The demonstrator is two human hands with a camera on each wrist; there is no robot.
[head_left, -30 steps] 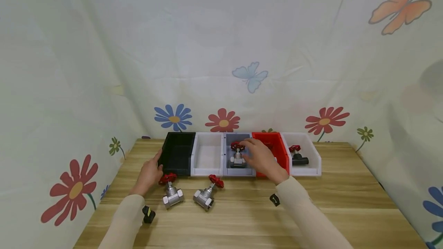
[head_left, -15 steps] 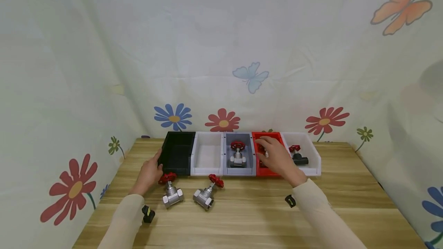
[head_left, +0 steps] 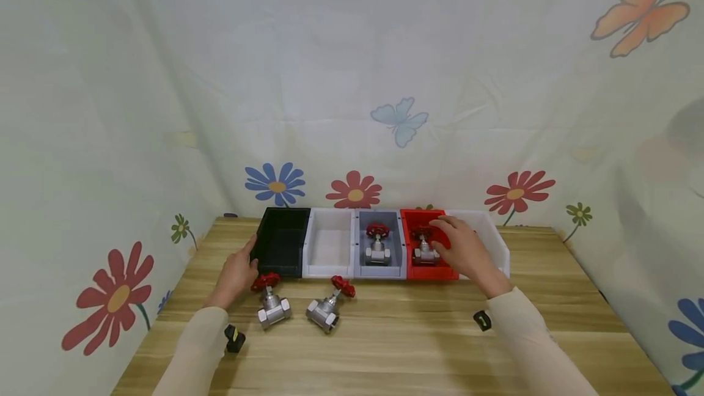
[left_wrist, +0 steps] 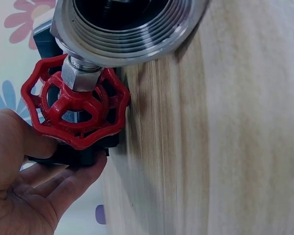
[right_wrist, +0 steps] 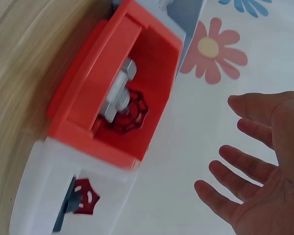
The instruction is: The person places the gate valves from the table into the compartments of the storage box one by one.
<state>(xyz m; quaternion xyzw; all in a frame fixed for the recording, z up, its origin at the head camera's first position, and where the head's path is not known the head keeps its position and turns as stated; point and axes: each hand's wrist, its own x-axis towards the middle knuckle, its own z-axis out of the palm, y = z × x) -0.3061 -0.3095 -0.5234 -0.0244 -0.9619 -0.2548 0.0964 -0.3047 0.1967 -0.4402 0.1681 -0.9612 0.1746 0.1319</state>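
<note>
My left hand (head_left: pixel 235 274) holds the front left corner of the black bin (head_left: pixel 282 243), thumb and fingers on either side of it in the left wrist view. Just in front lie two metal gate valves with red handwheels, one valve (head_left: pixel 273 309) near that hand and another valve (head_left: pixel 324 311) to its right. My right hand (head_left: pixel 466 248) hovers over the right-hand white bin (right_wrist: pixel 105 183), fingers spread and holding nothing. Another metal valve (head_left: pixel 426 252) sits in the red bin (head_left: pixel 440 274), and one more valve (head_left: pixel 377 252) stands in the grey bin (head_left: pixel 379 272).
A white bin (head_left: pixel 332 249) sits between the black and grey ones in the joined row. Inside the far right bin is a dark valve with a red handwheel (right_wrist: pixel 85 197). A flowered cloth (head_left: pixel 308 78) hangs behind the wooden table (head_left: pixel 385 347).
My right hand has moved right, from over the grey and red bins to over the right-hand white bin, uncovering the valve in the red bin. The left hand stays at the black bin.
</note>
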